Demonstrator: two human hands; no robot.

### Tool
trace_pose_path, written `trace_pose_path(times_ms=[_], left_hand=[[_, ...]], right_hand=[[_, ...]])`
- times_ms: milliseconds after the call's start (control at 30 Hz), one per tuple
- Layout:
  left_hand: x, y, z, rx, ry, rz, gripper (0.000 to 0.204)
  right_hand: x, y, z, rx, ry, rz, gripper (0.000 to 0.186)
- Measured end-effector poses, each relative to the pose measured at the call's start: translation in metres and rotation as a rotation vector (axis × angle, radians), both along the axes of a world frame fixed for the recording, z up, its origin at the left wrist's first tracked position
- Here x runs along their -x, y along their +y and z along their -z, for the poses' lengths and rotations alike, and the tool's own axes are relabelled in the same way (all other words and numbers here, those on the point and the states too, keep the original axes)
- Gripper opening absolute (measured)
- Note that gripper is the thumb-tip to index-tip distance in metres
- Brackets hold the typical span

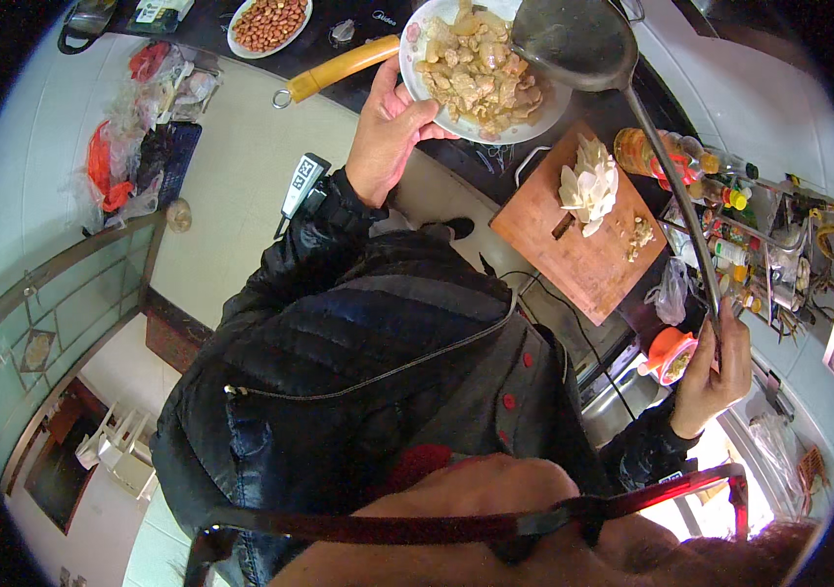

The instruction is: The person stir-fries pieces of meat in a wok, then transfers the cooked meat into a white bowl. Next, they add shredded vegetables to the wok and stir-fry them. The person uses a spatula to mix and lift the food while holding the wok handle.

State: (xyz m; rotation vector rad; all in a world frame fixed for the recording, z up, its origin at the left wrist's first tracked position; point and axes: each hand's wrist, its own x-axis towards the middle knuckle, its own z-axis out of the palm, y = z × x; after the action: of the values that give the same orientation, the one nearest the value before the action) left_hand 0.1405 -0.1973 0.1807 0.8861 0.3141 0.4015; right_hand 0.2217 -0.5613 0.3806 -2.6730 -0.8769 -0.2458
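My left hand (388,127) grips the near edge of a white plate (527,131) and holds it tilted over the dark cooktop. The plate carries a heap of pale brown chopped meat pieces (476,73). My right hand (716,377) is closed on the end of a long-handled dark metal spatula (574,44). The spatula's blade rests against the far side of the plate, touching the food. A small black device (304,181) sits at my left wrist.
A brown cutting board (593,259) with sliced white vegetable (588,186) lies right of the plate. A yellow pan handle (339,68), a plate of peanuts (268,22), a condiment rack (750,225), an orange container (670,352) and plastic bags (143,127) surround the counter.
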Motion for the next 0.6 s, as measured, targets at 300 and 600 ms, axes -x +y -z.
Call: trace_pose_path(times_ms=[300,600], left_hand=[[-0.004,-0.003,0.0,-0.003,0.032,0.021,0.066],[-0.01,-0.002,0.003,-0.016,0.06,0.02,0.064]], right_hand=[[-0.007,0.008,0.004,0.069,0.11,-0.001,0.028],[-0.028,-0.007,0.024,-0.089,0.281,0.081,0.032]])
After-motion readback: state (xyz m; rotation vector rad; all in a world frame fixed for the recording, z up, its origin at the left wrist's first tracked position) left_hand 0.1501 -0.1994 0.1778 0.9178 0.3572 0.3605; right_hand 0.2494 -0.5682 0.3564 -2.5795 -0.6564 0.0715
